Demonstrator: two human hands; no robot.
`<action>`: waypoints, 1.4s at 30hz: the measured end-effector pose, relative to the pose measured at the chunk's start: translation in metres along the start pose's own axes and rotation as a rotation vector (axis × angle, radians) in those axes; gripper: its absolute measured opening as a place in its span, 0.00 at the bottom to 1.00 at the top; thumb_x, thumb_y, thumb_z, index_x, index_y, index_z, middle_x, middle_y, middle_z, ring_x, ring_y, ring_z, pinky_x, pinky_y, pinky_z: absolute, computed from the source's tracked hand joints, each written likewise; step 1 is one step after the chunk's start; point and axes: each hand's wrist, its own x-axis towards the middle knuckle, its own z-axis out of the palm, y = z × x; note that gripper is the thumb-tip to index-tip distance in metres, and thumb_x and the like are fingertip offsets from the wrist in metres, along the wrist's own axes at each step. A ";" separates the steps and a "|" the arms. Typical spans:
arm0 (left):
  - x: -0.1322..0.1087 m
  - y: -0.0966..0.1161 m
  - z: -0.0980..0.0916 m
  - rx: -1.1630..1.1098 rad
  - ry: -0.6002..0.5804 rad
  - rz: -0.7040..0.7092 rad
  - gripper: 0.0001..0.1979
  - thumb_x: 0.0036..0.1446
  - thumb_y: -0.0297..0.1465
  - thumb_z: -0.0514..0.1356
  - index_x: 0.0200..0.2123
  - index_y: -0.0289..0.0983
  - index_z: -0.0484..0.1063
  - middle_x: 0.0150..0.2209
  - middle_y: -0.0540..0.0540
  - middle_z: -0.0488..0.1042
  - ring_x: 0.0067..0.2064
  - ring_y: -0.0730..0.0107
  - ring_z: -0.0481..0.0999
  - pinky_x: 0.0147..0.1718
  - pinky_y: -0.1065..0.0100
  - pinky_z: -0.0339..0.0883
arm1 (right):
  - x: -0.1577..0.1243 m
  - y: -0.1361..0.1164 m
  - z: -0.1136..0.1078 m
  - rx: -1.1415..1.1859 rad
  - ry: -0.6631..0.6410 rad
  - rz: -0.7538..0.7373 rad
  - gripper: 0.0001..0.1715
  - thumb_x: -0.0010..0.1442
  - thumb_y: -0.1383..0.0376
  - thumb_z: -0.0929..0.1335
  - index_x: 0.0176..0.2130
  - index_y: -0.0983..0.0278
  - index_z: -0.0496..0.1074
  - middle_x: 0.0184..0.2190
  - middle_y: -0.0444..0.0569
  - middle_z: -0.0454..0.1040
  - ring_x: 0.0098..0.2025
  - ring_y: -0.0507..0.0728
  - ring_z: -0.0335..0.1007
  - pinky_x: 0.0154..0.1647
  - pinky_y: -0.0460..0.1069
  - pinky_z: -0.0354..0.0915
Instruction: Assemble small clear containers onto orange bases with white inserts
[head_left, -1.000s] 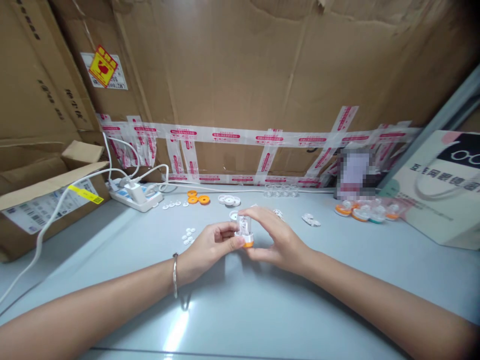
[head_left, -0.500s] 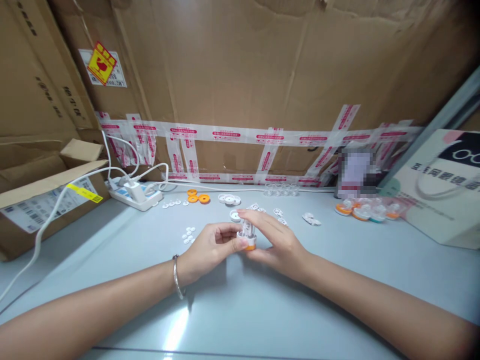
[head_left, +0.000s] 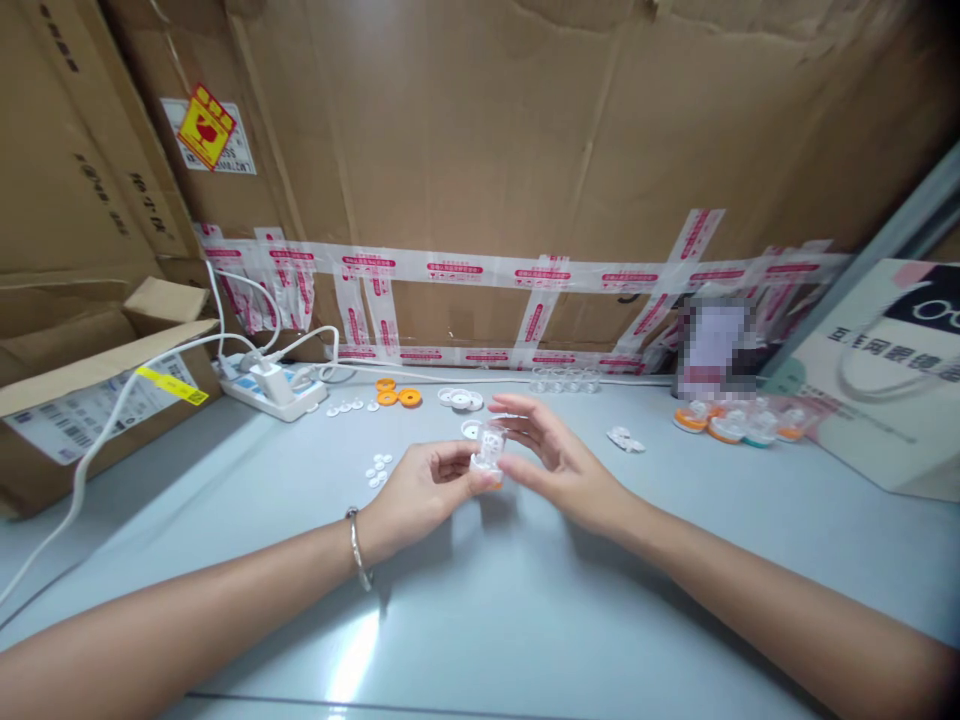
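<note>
While the left hand [head_left: 420, 495] grips a small clear-topped container [head_left: 490, 448] between thumb and fingers, the right hand [head_left: 566, 470] curves loosely around its other side, thumb and fingers parted. Whether the right thumb touches the container or only overlaps it from this angle, I cannot tell. The container stands roughly upright just above the grey tabletop [head_left: 525, 630], between the two hands; it has a transparent upper part with white pieces visible inside, a white collar, and a bit of orange at the bottom. A silver bangle [head_left: 358, 550] circles the left wrist.

Just behind the container lies a white round cap [head_left: 470, 430], and farther back sits a cluster of white caps [head_left: 460, 400]. To their left are three orange rings [head_left: 397, 397] and a row of small white discs [head_left: 352, 407]; more white discs [head_left: 377, 470] lie near the left hand. Clear plastic cups [head_left: 564, 380] line the back of the table beyond the right hand. Off to the right are a little heap of white parts [head_left: 625, 440] and a group of clear-topped units [head_left: 739, 423] with orange and teal bases. A white power strip [head_left: 300, 403] lies at the back left, beside an open cardboard box [head_left: 172, 400].
</note>
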 end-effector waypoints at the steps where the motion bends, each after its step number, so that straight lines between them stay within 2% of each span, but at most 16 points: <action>1: 0.000 0.000 0.000 0.010 -0.006 -0.014 0.14 0.51 0.35 0.61 0.39 0.32 0.73 0.36 0.43 0.76 0.40 0.63 0.73 0.41 0.66 0.65 | 0.001 0.001 0.001 0.062 0.053 0.077 0.24 0.54 0.58 0.68 0.50 0.60 0.61 0.48 0.52 0.67 0.48 0.56 0.66 0.50 0.55 0.64; 3: -0.001 0.000 0.000 0.023 -0.009 -0.038 0.16 0.50 0.34 0.62 0.42 0.33 0.73 0.38 0.43 0.76 0.41 0.61 0.73 0.42 0.65 0.65 | 0.003 0.003 0.002 0.142 0.087 0.185 0.19 0.52 0.58 0.69 0.42 0.62 0.66 0.38 0.48 0.70 0.40 0.54 0.69 0.45 0.53 0.67; 5: -0.001 -0.001 0.000 0.017 -0.017 -0.034 0.16 0.51 0.34 0.62 0.43 0.33 0.73 0.40 0.43 0.76 0.42 0.62 0.73 0.42 0.65 0.66 | 0.004 0.003 0.002 0.212 0.055 0.230 0.17 0.50 0.58 0.71 0.39 0.62 0.68 0.35 0.47 0.71 0.38 0.53 0.69 0.43 0.52 0.67; 12: -0.003 0.001 -0.005 -0.073 -0.073 -0.045 0.16 0.53 0.34 0.61 0.45 0.35 0.73 0.41 0.43 0.76 0.43 0.64 0.73 0.43 0.67 0.64 | 0.002 -0.001 0.003 0.384 0.070 0.209 0.13 0.50 0.61 0.71 0.37 0.62 0.70 0.36 0.46 0.74 0.39 0.53 0.71 0.44 0.52 0.67; 16: -0.002 -0.002 -0.009 -0.139 -0.156 -0.045 0.15 0.53 0.34 0.61 0.43 0.35 0.74 0.41 0.43 0.76 0.43 0.64 0.72 0.44 0.68 0.63 | 0.000 -0.001 0.003 0.427 0.084 0.167 0.11 0.49 0.63 0.72 0.35 0.61 0.71 0.38 0.47 0.75 0.42 0.54 0.71 0.46 0.53 0.67; 20: -0.001 -0.008 -0.014 -0.234 -0.292 -0.044 0.15 0.52 0.36 0.62 0.41 0.33 0.75 0.36 0.44 0.76 0.39 0.67 0.73 0.42 0.69 0.63 | 0.000 0.000 0.000 0.473 -0.043 0.160 0.10 0.51 0.62 0.71 0.36 0.61 0.71 0.40 0.48 0.75 0.45 0.55 0.71 0.47 0.54 0.67; 22: 0.000 -0.010 -0.015 -0.254 -0.306 -0.046 0.14 0.52 0.36 0.62 0.39 0.33 0.76 0.35 0.44 0.76 0.38 0.69 0.73 0.42 0.70 0.63 | 0.000 0.001 -0.001 0.464 -0.098 0.174 0.11 0.52 0.61 0.70 0.38 0.62 0.71 0.41 0.50 0.75 0.45 0.56 0.71 0.47 0.55 0.67; 27: 0.002 -0.011 -0.011 -0.255 -0.196 -0.105 0.14 0.52 0.34 0.62 0.41 0.34 0.74 0.40 0.43 0.75 0.42 0.66 0.72 0.45 0.68 0.62 | 0.001 0.000 0.000 0.402 -0.046 0.193 0.14 0.54 0.60 0.68 0.41 0.61 0.71 0.44 0.51 0.74 0.48 0.57 0.69 0.51 0.56 0.64; 30: 0.003 -0.011 -0.010 -0.311 -0.179 -0.101 0.16 0.52 0.34 0.62 0.44 0.34 0.72 0.42 0.42 0.75 0.44 0.65 0.72 0.47 0.66 0.62 | 0.001 -0.001 0.003 0.430 -0.049 0.213 0.16 0.56 0.60 0.67 0.46 0.59 0.69 0.46 0.50 0.73 0.49 0.57 0.69 0.52 0.57 0.63; 32: 0.004 -0.011 -0.011 -0.362 -0.167 -0.086 0.17 0.53 0.34 0.62 0.45 0.34 0.71 0.42 0.41 0.74 0.44 0.65 0.72 0.47 0.65 0.62 | 0.000 0.000 0.006 0.476 -0.046 0.212 0.23 0.55 0.60 0.68 0.51 0.56 0.66 0.51 0.49 0.69 0.53 0.57 0.65 0.55 0.59 0.60; 35: 0.005 -0.009 -0.013 -0.391 -0.086 -0.029 0.15 0.53 0.34 0.61 0.45 0.36 0.71 0.44 0.43 0.74 0.45 0.66 0.72 0.48 0.64 0.61 | -0.001 0.001 0.013 0.581 0.052 0.257 0.32 0.54 0.60 0.69 0.56 0.52 0.58 0.59 0.48 0.59 0.60 0.56 0.55 0.61 0.58 0.53; 36: 0.005 -0.009 -0.014 -0.376 -0.056 -0.002 0.15 0.53 0.34 0.61 0.45 0.37 0.70 0.45 0.44 0.73 0.46 0.66 0.72 0.49 0.64 0.61 | -0.002 0.001 0.016 0.634 0.103 0.289 0.32 0.55 0.59 0.68 0.57 0.52 0.57 0.60 0.48 0.57 0.61 0.55 0.55 0.61 0.58 0.52; 38: 0.005 -0.007 -0.015 -0.307 -0.009 0.055 0.16 0.54 0.34 0.61 0.46 0.38 0.69 0.47 0.44 0.72 0.47 0.66 0.71 0.50 0.65 0.60 | -0.004 0.001 0.023 0.766 0.196 0.366 0.26 0.56 0.59 0.67 0.54 0.55 0.59 0.59 0.50 0.60 0.58 0.55 0.60 0.61 0.56 0.52; 40: 0.006 -0.007 -0.014 -0.207 0.031 0.093 0.17 0.54 0.34 0.60 0.47 0.37 0.69 0.48 0.43 0.71 0.49 0.65 0.69 0.51 0.64 0.59 | -0.006 -0.001 0.029 0.911 0.244 0.440 0.17 0.57 0.59 0.66 0.47 0.59 0.65 0.52 0.51 0.68 0.51 0.55 0.68 0.60 0.56 0.56; 42: 0.006 -0.008 -0.013 -0.109 0.087 0.102 0.17 0.54 0.35 0.60 0.46 0.36 0.69 0.50 0.42 0.70 0.51 0.63 0.68 0.51 0.64 0.59 | -0.007 -0.002 0.034 1.055 0.218 0.498 0.10 0.58 0.59 0.66 0.39 0.62 0.67 0.42 0.50 0.74 0.45 0.55 0.73 0.57 0.56 0.60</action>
